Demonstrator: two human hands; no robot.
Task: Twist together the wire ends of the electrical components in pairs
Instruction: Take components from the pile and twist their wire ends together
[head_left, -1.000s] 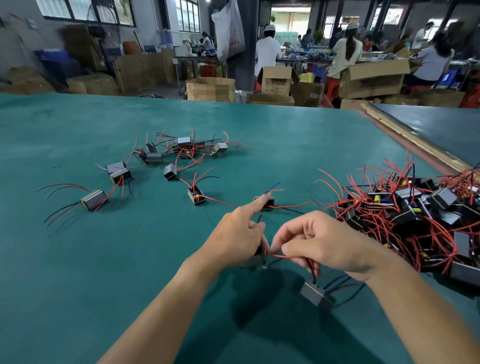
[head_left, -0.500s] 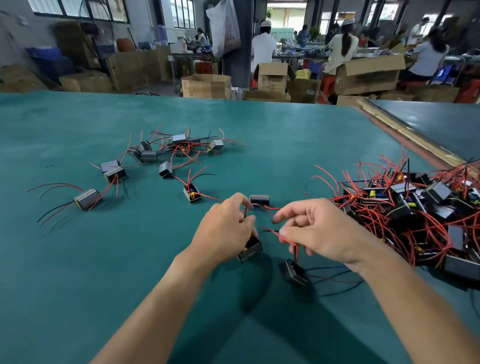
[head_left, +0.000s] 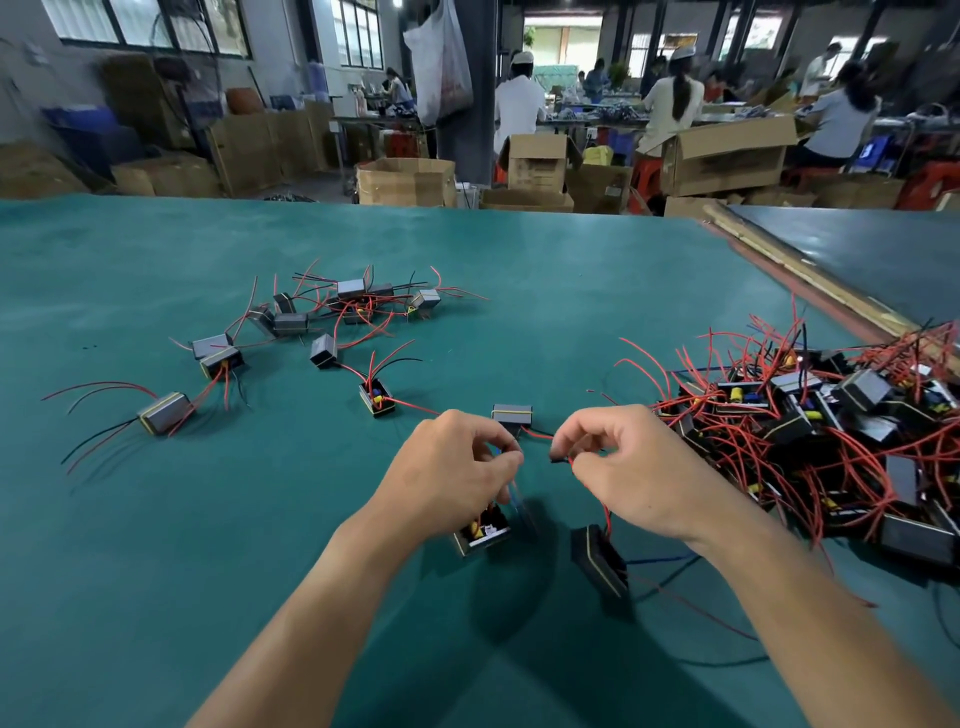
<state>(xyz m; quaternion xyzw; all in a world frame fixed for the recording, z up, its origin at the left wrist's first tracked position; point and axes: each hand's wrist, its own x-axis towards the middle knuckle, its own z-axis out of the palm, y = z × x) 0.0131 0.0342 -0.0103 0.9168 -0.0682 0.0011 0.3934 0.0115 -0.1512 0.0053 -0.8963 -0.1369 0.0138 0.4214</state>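
Left hand pinches leads of small black boxy component; right hand pinches thin red wire. Overlap bare tips, then roll tight.

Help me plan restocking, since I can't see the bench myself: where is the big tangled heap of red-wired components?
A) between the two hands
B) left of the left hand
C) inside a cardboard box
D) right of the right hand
D: the heap lies on the green table, to the right of the right hand.
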